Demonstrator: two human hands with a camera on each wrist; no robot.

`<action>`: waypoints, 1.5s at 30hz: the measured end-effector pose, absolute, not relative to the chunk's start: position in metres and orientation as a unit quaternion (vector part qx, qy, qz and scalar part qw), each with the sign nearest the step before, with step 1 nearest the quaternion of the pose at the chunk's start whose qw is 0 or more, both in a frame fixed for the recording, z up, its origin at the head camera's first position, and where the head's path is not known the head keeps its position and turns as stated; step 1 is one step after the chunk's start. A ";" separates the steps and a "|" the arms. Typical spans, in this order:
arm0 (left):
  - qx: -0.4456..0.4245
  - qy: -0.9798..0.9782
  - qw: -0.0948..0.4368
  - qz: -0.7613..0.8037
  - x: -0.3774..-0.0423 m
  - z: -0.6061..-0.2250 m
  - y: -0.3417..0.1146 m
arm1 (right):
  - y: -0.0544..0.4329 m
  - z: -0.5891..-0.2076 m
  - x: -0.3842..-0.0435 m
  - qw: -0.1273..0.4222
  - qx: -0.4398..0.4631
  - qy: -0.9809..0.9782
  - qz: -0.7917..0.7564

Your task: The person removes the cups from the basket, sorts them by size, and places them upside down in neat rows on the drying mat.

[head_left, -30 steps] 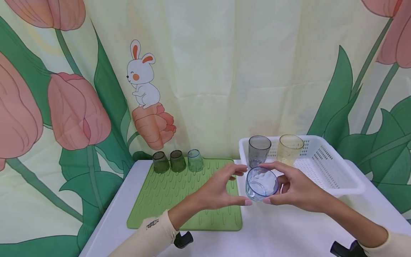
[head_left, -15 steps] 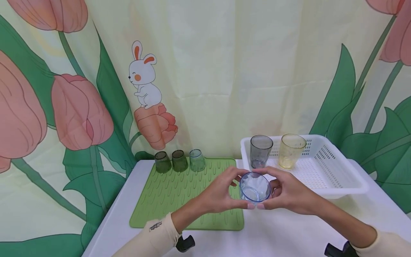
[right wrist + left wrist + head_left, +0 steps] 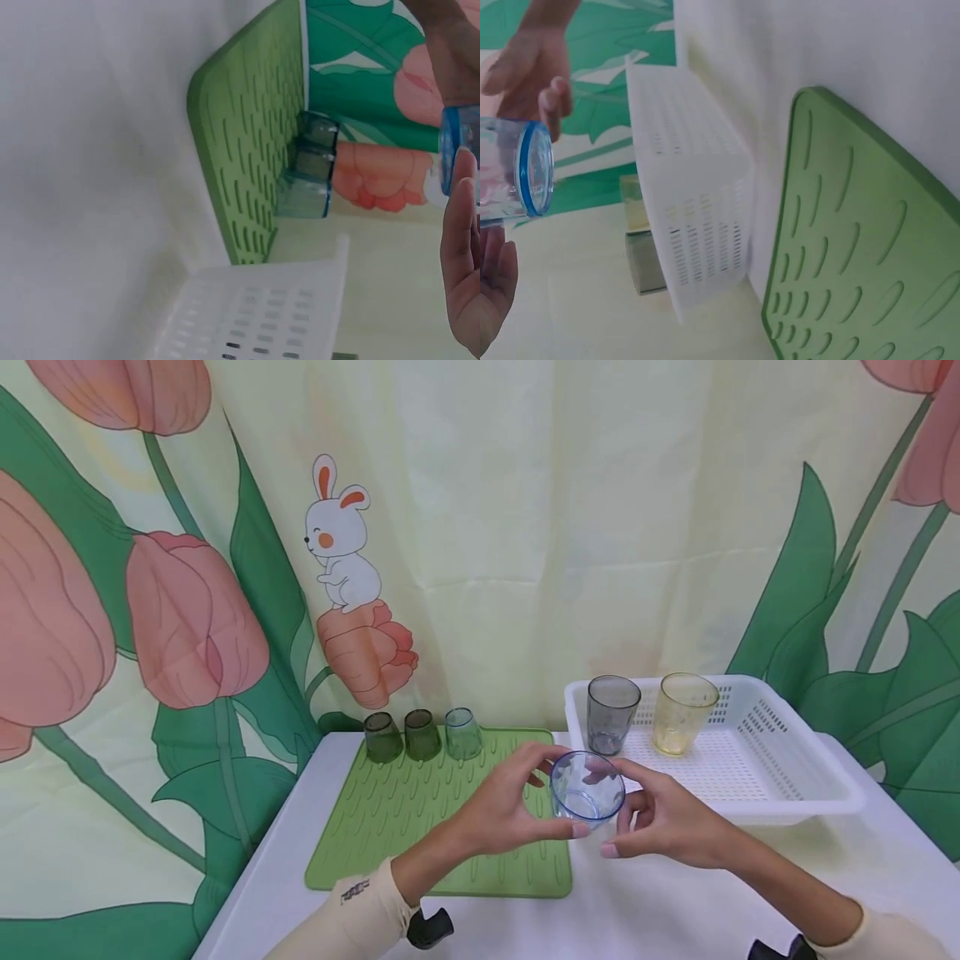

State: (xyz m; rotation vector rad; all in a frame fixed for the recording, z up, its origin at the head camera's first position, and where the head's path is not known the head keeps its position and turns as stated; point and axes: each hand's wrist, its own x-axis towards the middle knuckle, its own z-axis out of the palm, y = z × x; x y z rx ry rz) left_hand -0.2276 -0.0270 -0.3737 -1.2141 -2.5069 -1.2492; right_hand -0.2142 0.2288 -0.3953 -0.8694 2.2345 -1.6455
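Observation:
A clear blue-rimmed glass point(image 3: 587, 787) hangs above the table, its mouth turned up toward the head camera. My left hand point(image 3: 506, 806) holds it from the left, fingers near the rim and thumb low on the near side. To its right is my right hand point(image 3: 671, 822), its thumb apart from the glass and its index finger by the rim; whether that finger touches is unclear. The left wrist view shows the glass point(image 3: 514, 169) between both hands. Below and left lies a green ridged mat point(image 3: 442, 835), with two dark glasses point(image 3: 422, 735) and a pale green glass point(image 3: 463, 734) along its back.
A white perforated basket point(image 3: 817, 802) stands on the right, holding a grey glass point(image 3: 611, 714) and a yellow glass point(image 3: 682, 714). The white table point(image 3: 675, 910) extends in front. Behind hangs a curtain point(image 3: 480, 527) printed with tulips and a rabbit.
The blue-rimmed glass has moved left, from the right hand's grip into the left hand's. My left fingers have closed in on it, while the right thumb has come away.

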 end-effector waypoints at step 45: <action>-0.391 -0.806 0.011 -0.444 -0.229 -0.386 -0.062 | 0.211 -0.422 -0.220 0.054 -0.304 0.699 -0.645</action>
